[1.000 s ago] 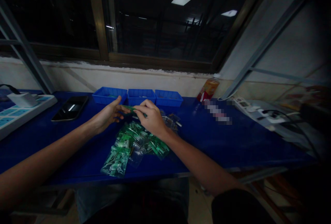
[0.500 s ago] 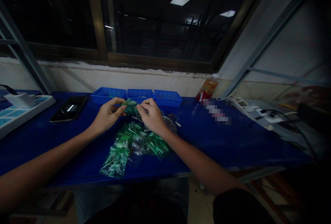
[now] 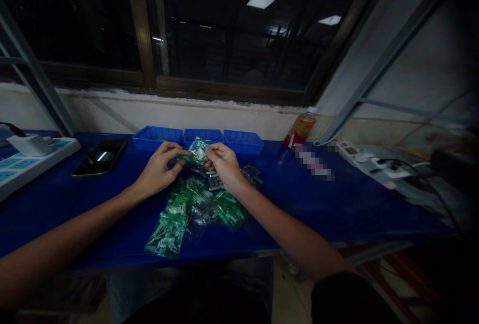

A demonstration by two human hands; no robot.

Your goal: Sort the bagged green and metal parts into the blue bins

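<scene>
Above a pile on the blue table, a small clear green plastic bag (image 3: pixel 198 149) is held up between my two hands, with small parts showing inside. My left hand (image 3: pixel 161 168) has its fingers and thumb closed around the bag's left edge. My right hand (image 3: pixel 226 165) pinches the right side of the same bag. Below them lie several filled green plastic bags (image 3: pixel 166 234), some overlapping. Small metal-looking parts (image 3: pixel 215 181) in clear wrapping lie near my right fingers, partly hidden by that hand.
Three blue trays (image 3: pixel 243 140) stand along the wall behind my hands. A phone (image 3: pixel 100 157) and a white power strip (image 3: pixel 33 159) lie on the left. A drink bottle (image 3: pixel 301 128) stands at the back right, near another power strip with cables (image 3: pixel 377 164).
The green bag between my hands has turned up and spread, showing more of its face. My right hand has shifted slightly to the right, while the pile stays put.
</scene>
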